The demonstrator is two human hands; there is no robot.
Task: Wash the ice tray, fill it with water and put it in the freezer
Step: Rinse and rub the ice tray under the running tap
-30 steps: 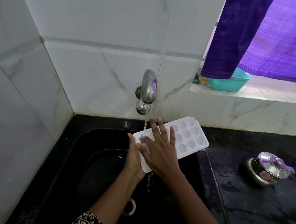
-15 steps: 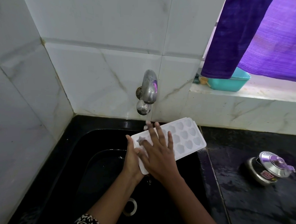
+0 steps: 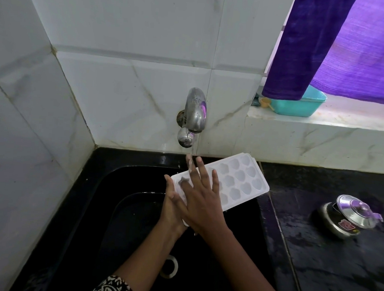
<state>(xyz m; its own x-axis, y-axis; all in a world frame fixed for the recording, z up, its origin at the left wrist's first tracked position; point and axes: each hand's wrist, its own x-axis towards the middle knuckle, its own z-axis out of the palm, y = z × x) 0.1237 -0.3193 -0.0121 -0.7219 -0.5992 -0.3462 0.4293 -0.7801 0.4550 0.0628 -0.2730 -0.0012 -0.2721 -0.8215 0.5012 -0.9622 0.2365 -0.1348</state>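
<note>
Over the sink [image 3: 90,206], beneath the running tap [image 3: 194,114], the tray [image 3: 240,181] is held cups up, its far end toward the counter [image 3: 335,275]. The left hand [image 3: 172,207] grasps its near-left edge, fingers seemingly curled beneath, out of sight. The right hand [image 3: 202,201] lies flat on the cups, fingers straight and spread under the water [image 3: 190,153]. A pot [image 3: 347,218] sits on the counter, well apart.

One wide-angle view from the person's head, looking forward and down, close over a black sink [image 3: 84,195], squarely facing the tiled back wall [image 3: 134,31] and its tap [image 3: 195,110], side wall [image 3: 15,136] running along the left, dark bench [image 3: 335,275] and window ledge [image 3: 320,134] at the right
</note>
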